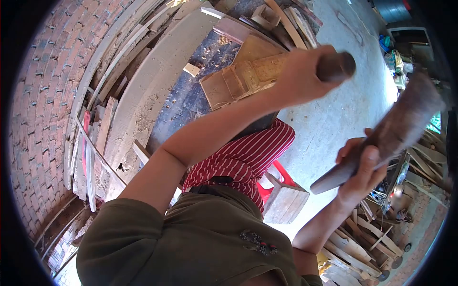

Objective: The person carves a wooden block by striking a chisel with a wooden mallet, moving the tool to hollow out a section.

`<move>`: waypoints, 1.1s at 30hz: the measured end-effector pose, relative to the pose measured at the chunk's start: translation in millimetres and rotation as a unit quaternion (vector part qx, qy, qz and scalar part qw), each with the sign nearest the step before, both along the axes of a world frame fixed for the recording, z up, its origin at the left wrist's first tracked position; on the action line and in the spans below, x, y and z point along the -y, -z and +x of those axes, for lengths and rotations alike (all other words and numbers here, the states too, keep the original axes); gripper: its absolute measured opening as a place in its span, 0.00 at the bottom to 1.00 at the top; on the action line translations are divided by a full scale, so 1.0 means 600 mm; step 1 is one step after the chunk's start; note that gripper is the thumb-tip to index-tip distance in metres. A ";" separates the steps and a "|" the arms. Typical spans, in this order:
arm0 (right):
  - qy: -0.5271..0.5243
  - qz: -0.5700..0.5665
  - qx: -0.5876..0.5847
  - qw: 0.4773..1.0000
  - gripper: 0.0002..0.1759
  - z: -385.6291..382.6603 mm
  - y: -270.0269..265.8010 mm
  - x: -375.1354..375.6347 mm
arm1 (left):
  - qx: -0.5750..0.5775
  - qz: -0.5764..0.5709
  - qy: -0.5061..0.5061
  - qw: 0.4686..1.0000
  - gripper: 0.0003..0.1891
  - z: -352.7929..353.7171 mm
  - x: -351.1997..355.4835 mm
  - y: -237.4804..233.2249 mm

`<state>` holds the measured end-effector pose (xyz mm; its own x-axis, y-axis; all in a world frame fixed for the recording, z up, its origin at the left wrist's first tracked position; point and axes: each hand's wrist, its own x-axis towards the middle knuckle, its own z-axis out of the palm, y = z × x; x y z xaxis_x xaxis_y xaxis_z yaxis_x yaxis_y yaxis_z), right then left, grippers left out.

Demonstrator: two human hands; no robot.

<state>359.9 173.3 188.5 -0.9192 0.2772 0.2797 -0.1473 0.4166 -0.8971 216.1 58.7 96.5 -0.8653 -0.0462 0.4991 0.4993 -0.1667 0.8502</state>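
Observation:
My left hand (303, 76) is closed round the dark, round wooden handle of a chisel (336, 66). The handle's butt end points right, and its blade is hidden behind the hand. Beneath and left of that hand lies a carved, light-brown wooden piece (238, 81) with stepped recesses. My right hand (365, 171) grips a dark wooden mallet (405, 117) by its handle. The thick mallet head is raised to the upper right, apart from the chisel, and looks slightly blurred.
The carved piece rests on a dark, scuffed work surface (179, 102) strewn with shavings and a small wood offcut (192, 70). Long planks (148, 76) stand along the brick wall (45, 100). A red stool (285, 172) and a wooden block (286, 205) are by my legs. Scrap wood (367, 238) lies at right.

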 end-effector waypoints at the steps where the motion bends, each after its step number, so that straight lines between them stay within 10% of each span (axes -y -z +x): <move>1: -0.002 -0.004 -0.016 1.000 0.27 -0.003 -0.015 0.007 | -0.027 -0.038 0.005 0.999 0.14 0.009 -0.005 0.003; 6: 0.002 0.108 0.138 0.984 0.16 -0.017 -0.004 0.012 | -0.049 -0.094 0.023 0.994 0.14 0.033 -0.019 0.033; 33: 0.014 0.014 0.030 0.999 0.24 -0.005 0.001 0.002 | -0.010 0.007 -0.018 1.000 0.17 -0.032 0.020 0.015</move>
